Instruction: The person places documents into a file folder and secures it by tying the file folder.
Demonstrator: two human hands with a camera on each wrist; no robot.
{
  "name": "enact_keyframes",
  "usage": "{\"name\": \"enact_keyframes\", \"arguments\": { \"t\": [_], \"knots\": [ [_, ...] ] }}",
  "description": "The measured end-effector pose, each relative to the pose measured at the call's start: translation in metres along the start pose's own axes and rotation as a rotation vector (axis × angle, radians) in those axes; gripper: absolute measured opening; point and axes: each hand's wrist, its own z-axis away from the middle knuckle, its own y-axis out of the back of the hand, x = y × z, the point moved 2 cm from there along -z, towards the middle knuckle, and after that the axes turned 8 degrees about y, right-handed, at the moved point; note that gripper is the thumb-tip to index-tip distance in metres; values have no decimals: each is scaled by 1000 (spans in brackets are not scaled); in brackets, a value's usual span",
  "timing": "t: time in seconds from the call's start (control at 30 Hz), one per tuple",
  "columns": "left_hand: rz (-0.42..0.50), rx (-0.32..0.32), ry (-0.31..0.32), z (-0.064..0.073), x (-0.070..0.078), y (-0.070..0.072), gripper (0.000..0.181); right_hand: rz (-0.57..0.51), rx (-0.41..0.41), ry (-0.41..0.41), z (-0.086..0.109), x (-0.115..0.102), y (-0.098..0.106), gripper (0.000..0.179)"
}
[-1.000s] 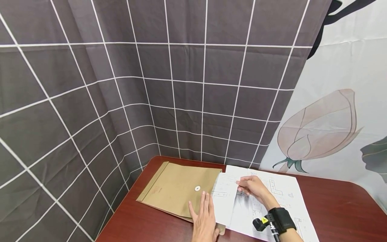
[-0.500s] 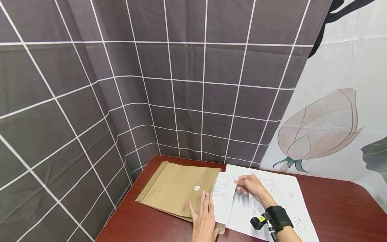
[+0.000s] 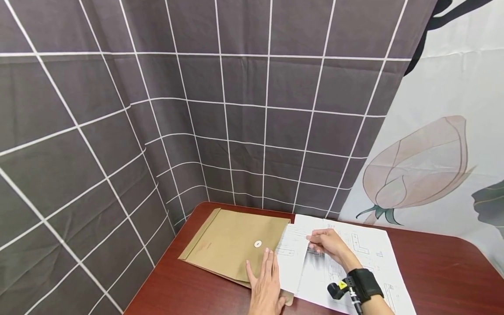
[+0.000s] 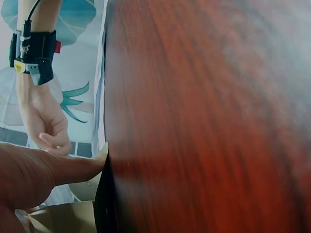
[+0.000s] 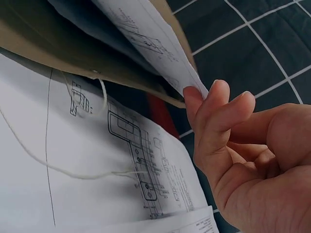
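A brown paper document envelope with a white button disc lies flat on the table. My left hand rests on its lower right part, fingers straight. From the envelope's right-hand mouth sticks out a white printed sheet, its free edge raised. My right hand pinches that edge with curled fingers. In the right wrist view the sheet slants out of the gaping envelope mouth, and a pale string trails over drawings below. The left wrist view shows my left thumb at the table edge.
More white sheets with technical drawings lie flat on the right, under the raised sheet and my right hand. The reddish-brown table backs onto a dark gridded curtain and a white flower-printed cloth.
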Motion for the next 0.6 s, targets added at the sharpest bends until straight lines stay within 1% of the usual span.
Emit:
{"name": "enact_keyframes", "arguments": {
  "t": [0.2,0.33,0.5,0.6],
  "knots": [
    [19,11,-22,0,0,1,125,6,10,3,-4,0,-8,10],
    [17,21,-20,1,0,0,124,-8,20,7,-6,-1,-12,11],
    [20,34,-22,1,0,0,125,-18,60,1,-7,-2,-16,13],
    [16,36,-24,1,0,0,126,-7,77,2,-9,-2,-18,14]
  ]
}}
